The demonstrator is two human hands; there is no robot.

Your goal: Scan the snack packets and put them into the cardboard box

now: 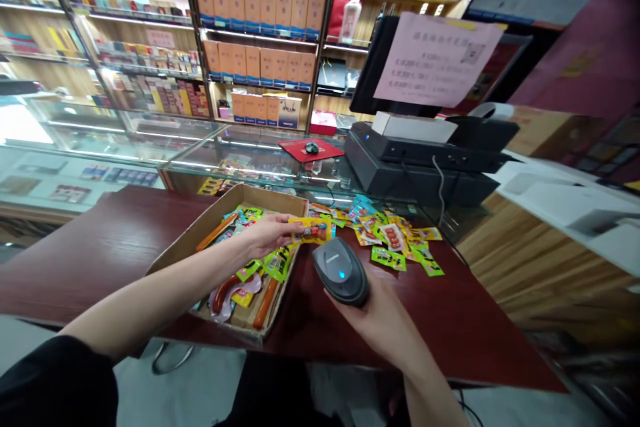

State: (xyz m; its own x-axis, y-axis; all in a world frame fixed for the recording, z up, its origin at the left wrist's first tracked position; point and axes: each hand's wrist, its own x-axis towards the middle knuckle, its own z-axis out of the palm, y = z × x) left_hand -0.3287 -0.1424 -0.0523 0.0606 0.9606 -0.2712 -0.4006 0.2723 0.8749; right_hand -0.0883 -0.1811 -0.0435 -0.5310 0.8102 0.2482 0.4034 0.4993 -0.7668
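Note:
My left hand (273,233) pinches a yellow snack packet (315,230) by its left end, over the right rim of a shallow cardboard box (175,240). My right hand (377,317) is wrapped round a dark grey barcode scanner (340,270) with a blue light on top. The scanner's head points toward the packet, close to it. Inside the box lie green and yellow packets (277,263), a curved wrapped sausage (227,293) and orange stick-shaped sausages (266,303). The scanner's handle is hidden by my right hand.
Several snack packets (393,237) are heaped on the dark red table (450,320) to the right. Behind stand a glass counter (240,153), a red mouse pad (290,149) and a black register with a monitor (367,67). Shelves of boxes (260,3) line the back wall.

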